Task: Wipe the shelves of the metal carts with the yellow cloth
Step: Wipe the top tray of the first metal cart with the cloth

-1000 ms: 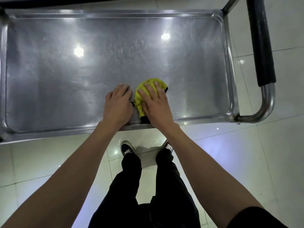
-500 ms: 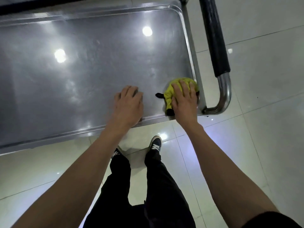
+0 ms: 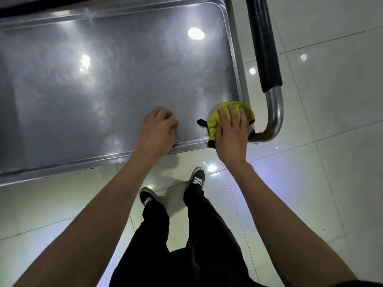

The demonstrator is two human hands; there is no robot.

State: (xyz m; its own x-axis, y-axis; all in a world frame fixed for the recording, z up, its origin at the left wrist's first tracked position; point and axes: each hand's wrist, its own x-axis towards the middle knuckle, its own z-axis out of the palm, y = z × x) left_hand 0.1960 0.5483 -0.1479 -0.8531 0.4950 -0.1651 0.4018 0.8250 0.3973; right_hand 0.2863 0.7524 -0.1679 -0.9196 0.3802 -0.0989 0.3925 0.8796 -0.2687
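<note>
No writing is legible. The glossy tiled floor [image 3: 331, 162] carries a stainless-steel cart shelf [image 3: 103, 90], flat and raised-rimmed. The right hand [image 3: 232, 135] presses the bunched yellow cloth [image 3: 213, 121] into its near right corner, fingers [image 3: 233, 112] spread; the left hand [image 3: 157, 127] rests flat beside it.

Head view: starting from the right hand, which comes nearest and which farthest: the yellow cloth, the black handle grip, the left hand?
1. Yellow cloth: under the right hand, at the shelf's near right corner.
2. Left hand: beside it on the shelf, to the left.
3. Black handle grip: farthest, up along the cart's right end.
</note>
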